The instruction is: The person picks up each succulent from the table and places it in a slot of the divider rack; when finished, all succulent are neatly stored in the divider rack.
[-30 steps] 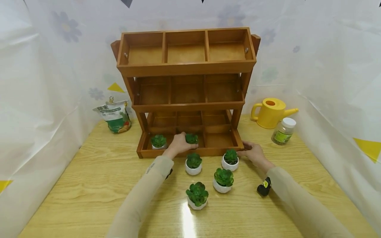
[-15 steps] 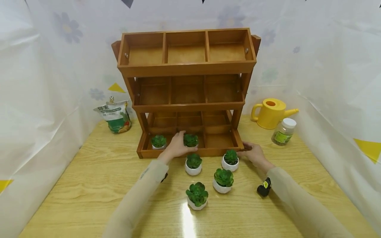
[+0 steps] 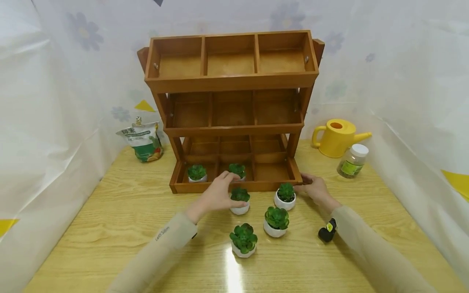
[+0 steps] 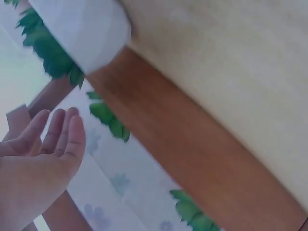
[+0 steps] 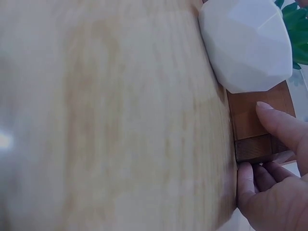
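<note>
My left hand (image 3: 215,195) is held with fingers and thumb apart beside a potted succulent (image 3: 240,199) on the table, in front of the wooden shelf (image 3: 234,83). In the left wrist view nothing lies between its fingers, and the white pot (image 4: 89,31) is near them. Behind it, a succulent (image 3: 237,169) sits in the bottom tier's middle compartment, partly covered by the fingertips. Another succulent (image 3: 197,173) fills the left compartment. My right hand (image 3: 316,191) grips the shelf's lower right corner, with its thumb (image 5: 279,122) on the front board and fingers round the end.
More potted succulents stand on the table: one (image 3: 285,197) by the right hand, one (image 3: 275,223) nearer, one (image 3: 243,240) nearest. A yellow watering can (image 3: 335,138) and a white-lidded jar (image 3: 351,162) stand right of the shelf; a clipped bag (image 3: 144,142) stands left.
My left hand has let go of the succulent in the middle compartment and drawn back towards the succulent in front. The right hand stays at the shelf corner.
</note>
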The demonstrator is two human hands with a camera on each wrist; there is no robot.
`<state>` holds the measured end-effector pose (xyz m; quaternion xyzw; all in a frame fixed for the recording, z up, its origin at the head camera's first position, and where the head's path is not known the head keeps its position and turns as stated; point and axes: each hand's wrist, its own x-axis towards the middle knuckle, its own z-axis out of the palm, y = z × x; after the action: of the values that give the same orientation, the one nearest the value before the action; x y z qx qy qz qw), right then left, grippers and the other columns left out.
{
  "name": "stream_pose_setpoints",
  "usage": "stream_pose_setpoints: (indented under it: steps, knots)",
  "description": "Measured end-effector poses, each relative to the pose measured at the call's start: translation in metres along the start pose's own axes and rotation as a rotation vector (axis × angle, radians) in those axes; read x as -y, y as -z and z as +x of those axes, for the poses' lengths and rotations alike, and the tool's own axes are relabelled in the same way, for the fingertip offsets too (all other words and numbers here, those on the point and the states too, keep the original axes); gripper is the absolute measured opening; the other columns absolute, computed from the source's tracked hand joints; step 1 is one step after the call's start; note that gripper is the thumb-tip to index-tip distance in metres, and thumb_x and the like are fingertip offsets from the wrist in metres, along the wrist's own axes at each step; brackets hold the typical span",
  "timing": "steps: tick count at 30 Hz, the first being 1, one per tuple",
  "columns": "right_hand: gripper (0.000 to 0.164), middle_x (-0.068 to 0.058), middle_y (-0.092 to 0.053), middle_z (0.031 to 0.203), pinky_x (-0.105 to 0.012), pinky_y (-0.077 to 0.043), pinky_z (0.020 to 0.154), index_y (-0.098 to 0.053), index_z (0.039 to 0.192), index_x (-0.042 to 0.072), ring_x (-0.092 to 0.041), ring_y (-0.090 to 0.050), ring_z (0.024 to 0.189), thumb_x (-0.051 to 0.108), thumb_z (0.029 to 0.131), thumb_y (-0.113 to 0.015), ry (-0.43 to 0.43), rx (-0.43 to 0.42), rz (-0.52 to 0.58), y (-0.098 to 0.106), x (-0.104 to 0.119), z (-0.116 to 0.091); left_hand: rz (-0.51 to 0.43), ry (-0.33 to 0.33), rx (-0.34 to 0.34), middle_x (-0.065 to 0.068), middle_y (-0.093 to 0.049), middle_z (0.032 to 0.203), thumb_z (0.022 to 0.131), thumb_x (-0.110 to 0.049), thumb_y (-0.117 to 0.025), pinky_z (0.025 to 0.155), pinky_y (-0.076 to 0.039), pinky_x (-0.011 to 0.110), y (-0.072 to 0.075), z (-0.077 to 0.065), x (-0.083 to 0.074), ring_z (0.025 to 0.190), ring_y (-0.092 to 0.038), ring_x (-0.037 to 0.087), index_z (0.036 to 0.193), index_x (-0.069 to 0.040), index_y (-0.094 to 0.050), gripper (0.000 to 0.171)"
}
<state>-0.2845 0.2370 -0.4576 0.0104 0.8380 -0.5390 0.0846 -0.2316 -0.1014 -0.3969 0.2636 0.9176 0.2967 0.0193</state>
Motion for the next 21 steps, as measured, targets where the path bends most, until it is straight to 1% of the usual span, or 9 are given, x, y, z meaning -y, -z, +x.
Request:
stream_pose_setpoints:
  steps: [5,8,10,14,21]
  knots:
    - [0.072,-0.026,-0.039,0.146,-0.047,-0.04,0.105,-0.031,0.148,-0.001,-0.039,-0.042,0.132,0.008,0.087,-0.069,0.006,0.007,0.008,0.0,-0.001,0.001,0.012,0.055,0.014,0.013,-0.052,0.125,0.072,-0.043,-0.082,0.093,-0.049,0.046,-0.01,-0.004,0.002,0.111,-0.055,0.031,0.13,-0.004,-0.05,0.077]
    - [0.072,-0.025,-0.04,0.146,-0.047,-0.041,0.105,-0.031,0.148,-0.001,-0.039,-0.043,0.132,0.008,0.087,-0.069,0.004,0.006,0.007,0.0,-0.002,0.001,0.003,0.102,0.031,0.013,-0.053,0.127,0.071,-0.043,-0.083,0.094,-0.048,0.047,-0.013,-0.005,0.004,0.115,-0.053,0.032,0.13,-0.004,-0.051,0.078]
    - [0.072,-0.026,-0.039,0.146,-0.047,-0.04,0.105,-0.031,0.148,-0.002,-0.039,-0.042,0.132,0.007,0.087,-0.069,0.01,0.001,0.006,0.001,-0.003,0.001,-0.013,0.117,0.044,0.015,-0.055,0.127,0.07,-0.043,-0.083,0.094,-0.048,0.047,-0.015,-0.004,0.006,0.116,-0.053,0.033,0.13,-0.003,-0.051,0.079]
    - [0.072,-0.026,-0.039,0.146,-0.048,-0.039,0.106,-0.032,0.147,-0.002,-0.039,-0.042,0.133,0.008,0.087,-0.069,0.017,-0.003,0.005,0.002,-0.004,0.001,-0.018,0.124,0.066,0.017,-0.056,0.128,0.069,-0.043,-0.083,0.093,-0.048,0.046,-0.018,-0.002,0.011,0.116,-0.053,0.033,0.13,0.0,-0.051,0.081]
    - [0.072,-0.026,-0.04,0.146,-0.048,-0.04,0.105,-0.032,0.148,-0.001,-0.039,-0.043,0.132,0.008,0.087,-0.069,0.017,0.001,0.003,0.002,-0.006,0.003,-0.023,0.108,0.068,0.013,-0.062,0.116,0.067,-0.042,-0.085,0.083,-0.051,0.039,-0.022,0.001,0.019,0.101,-0.058,0.025,0.126,0.001,-0.054,0.08]
